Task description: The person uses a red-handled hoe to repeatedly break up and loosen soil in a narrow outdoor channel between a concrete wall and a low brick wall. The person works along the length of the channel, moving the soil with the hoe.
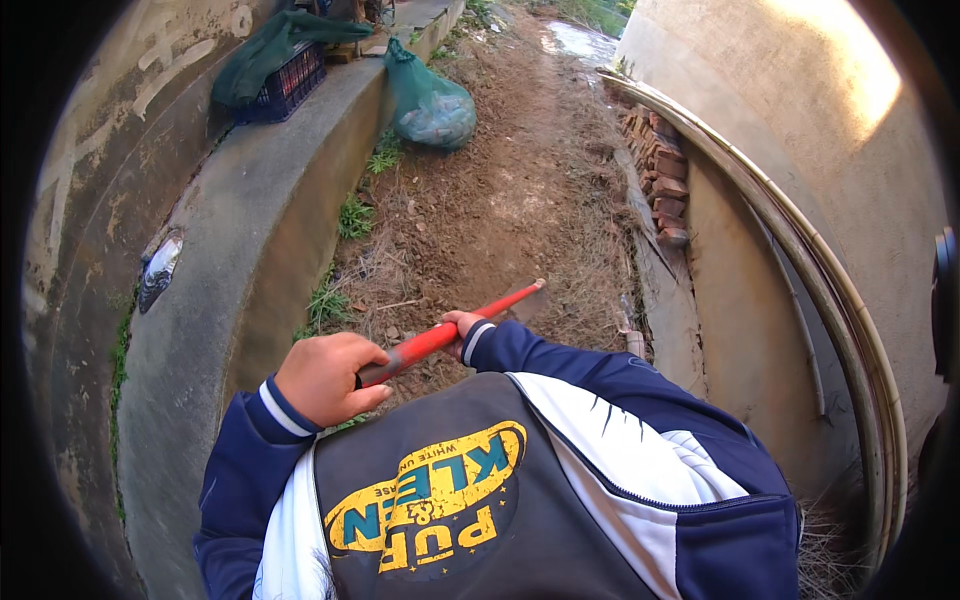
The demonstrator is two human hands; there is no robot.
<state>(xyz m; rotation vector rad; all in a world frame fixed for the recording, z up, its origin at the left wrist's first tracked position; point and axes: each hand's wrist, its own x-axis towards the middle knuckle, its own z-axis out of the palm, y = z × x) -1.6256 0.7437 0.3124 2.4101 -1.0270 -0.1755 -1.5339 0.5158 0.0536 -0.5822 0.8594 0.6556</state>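
Across my front runs the red handle (427, 343) of a long tool that looks like a hoe. Its near end, worn dark, sits in the grip of my left hand (326, 379), with the thumb below and fingers above. Further along the shaft, my right hand (463, 328) is wrapped around it, partly hidden behind the handle and a navy sleeve. At the far end a grey blade (529, 304) shows faintly and blurred, over brown soil (510, 217) strewn with dry grass. Whether the blade touches the ground, I cannot tell.
A concrete ledge (202, 225) on the left bears a shell (160, 271) and a dark plastic crate (289, 86). Beside it rests a filled green mesh bag (435, 116). Stacked bricks (666, 176) and long bamboo poles (817, 255) line the right wall.
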